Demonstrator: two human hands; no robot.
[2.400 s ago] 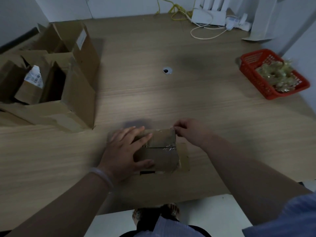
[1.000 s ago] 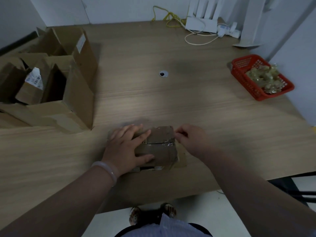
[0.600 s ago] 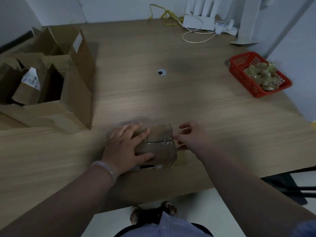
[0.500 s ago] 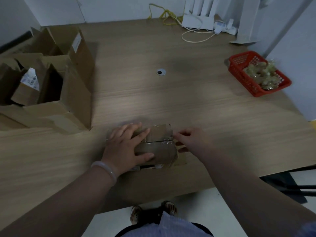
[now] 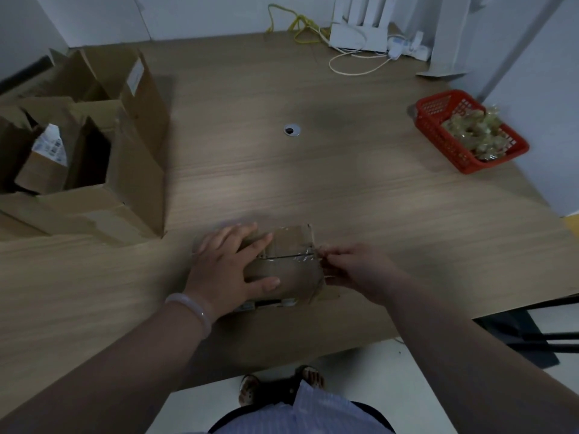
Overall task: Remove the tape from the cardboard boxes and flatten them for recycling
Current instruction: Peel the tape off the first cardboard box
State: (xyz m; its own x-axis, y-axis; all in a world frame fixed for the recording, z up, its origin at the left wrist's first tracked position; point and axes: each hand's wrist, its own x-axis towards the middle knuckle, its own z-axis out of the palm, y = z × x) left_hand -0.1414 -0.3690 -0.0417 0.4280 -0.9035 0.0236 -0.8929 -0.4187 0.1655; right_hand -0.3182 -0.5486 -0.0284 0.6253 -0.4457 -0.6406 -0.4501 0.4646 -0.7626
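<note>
Small cardboard box (image 5: 282,264): near table edge, pinned flat by my left hand (image 5: 225,270). Tape (image 5: 291,258) runs left-right along its seam; right hand (image 5: 354,270), nearer, pinches its end.

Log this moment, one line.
left hand: flat on small box | right hand: pinching tape at right edge | box: unflattened

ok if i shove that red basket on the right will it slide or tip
Probably slides: the red basket is low and wide, sitting flat on the smooth table. It looks like light plastic mesh, and the crumpled tape wads inside likely add little weight, though some heaped above the rim might spill.
</note>
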